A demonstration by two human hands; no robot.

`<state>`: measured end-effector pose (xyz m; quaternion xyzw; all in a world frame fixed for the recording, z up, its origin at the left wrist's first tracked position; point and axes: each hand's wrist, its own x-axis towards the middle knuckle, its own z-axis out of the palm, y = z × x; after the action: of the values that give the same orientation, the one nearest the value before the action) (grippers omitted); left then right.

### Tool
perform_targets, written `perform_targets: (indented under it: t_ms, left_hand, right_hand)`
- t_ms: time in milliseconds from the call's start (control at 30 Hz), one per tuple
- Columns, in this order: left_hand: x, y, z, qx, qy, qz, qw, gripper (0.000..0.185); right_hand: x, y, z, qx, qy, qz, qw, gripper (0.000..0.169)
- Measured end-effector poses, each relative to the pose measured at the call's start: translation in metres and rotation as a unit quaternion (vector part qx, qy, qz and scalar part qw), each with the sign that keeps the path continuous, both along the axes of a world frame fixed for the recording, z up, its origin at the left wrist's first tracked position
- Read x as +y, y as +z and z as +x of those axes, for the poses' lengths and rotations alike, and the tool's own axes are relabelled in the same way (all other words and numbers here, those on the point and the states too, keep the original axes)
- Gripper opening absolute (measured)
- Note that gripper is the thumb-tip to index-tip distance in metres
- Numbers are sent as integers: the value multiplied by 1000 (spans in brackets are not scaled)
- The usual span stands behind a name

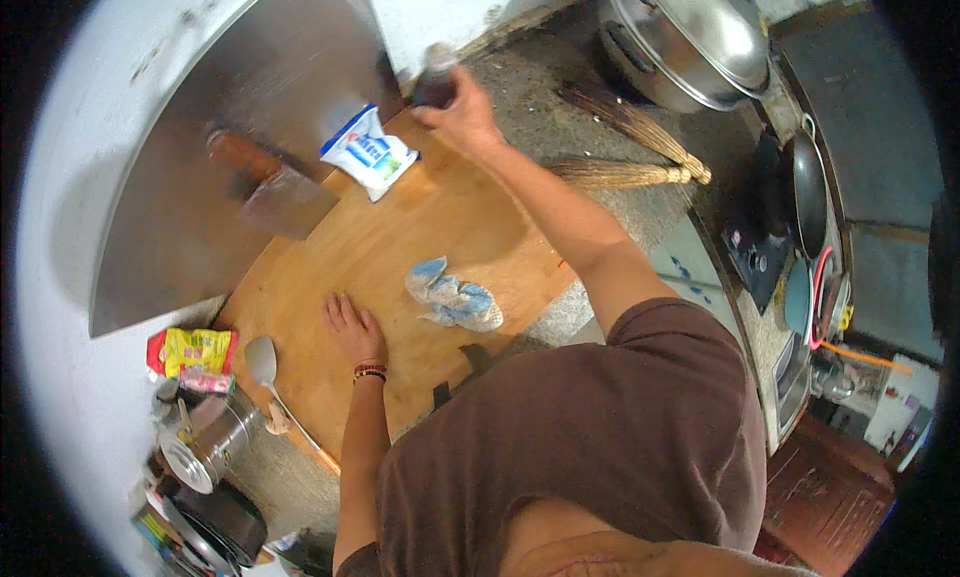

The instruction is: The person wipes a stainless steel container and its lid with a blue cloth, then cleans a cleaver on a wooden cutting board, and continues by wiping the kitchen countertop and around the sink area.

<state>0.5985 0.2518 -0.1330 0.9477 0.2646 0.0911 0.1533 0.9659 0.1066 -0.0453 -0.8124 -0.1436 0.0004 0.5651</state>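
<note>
My right hand (469,111) is stretched to the far edge of the wooden board (465,217), gripping a bottle of dark liquid (435,81) with a pale cap. My left hand (356,333) rests palm down on the board, holding nothing. Between my arms lies a crumpled blue-and-white cloth (454,295). Close to the bottle, a white-and-blue plastic packet (371,153) sits at the board's back edge. A cleaver (289,202) with a brown handle leans there against the metal sheet (202,224). Left of my left hand lies a metal spatula (262,363).
Two straw whisk brooms (630,173) and a large lidded steel pot (690,44) occupy the counter at right. A wok (810,194) stands farther right. Seasoning bags (195,352) and a metal canister (210,438) crowd the left side.
</note>
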Motion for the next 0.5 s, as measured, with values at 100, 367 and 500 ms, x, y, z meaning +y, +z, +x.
perform_targets:
  t_ms: [100, 367, 500]
  left_hand:
    - [1, -1, 1, 1, -1, 3, 1000, 46]
    - [1, 4, 2, 15, -14, 21, 1000, 47]
    - [2, -7, -5, -2, -17, 45, 999, 47]
  right_hand:
    - [23, -15, -15, 30, 31, 11, 999, 63]
    - [-30, -39, -11, -68, 85, 66, 992, 70]
    - [-198, -44, 43, -144, -209, -215, 943, 29]
